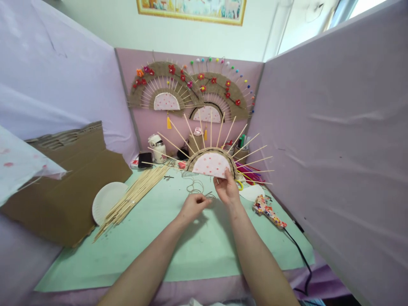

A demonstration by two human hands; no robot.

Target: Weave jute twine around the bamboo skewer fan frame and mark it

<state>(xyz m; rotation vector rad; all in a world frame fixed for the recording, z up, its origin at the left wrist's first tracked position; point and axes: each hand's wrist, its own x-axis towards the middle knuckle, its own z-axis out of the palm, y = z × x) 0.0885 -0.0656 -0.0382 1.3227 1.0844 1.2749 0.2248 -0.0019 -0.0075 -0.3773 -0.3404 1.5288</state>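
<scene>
My right hand (227, 188) grips the lower edge of a half-round fan piece (210, 163): a pink dotted semicircle with a jute-wrapped rim and several wooden skewers radiating from it, held upright above the green mat (204, 246). My left hand (193, 205) is closed in a pinch on a strand of jute twine (197, 187) that loops on the mat just below the fan piece.
A bundle of wooden skewers (134, 196) and a white paper plate (106, 200) lie at left beside brown cardboard (63, 191). A patterned glue gun (267, 211) with a black cord lies at right. Two finished fans (191, 91) hang on the back wall. Purple partitions enclose the desk.
</scene>
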